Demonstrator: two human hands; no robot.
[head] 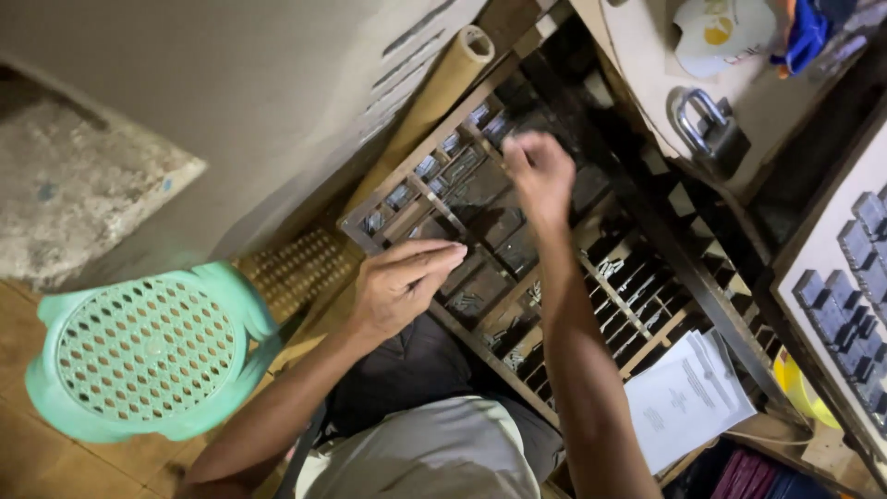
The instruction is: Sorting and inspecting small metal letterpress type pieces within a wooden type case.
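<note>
A wooden tray split into many small compartments of grey metal pieces slants in front of me. My right hand reaches over its upper compartments with the fingertips bunched together. It is blurred, so I cannot tell whether a piece sits between them. My left hand hovers at the tray's near edge. Its fingers lie close together and point right, the thumb lies along them, and nothing shows in its grip. My lap in grey cloth is below the tray.
A green perforated plastic stool stands at lower left on the floor. A cardboard tube leans by the wall. A padlock and a white cap lie on a bench. White papers and a board of dark blocks sit at right.
</note>
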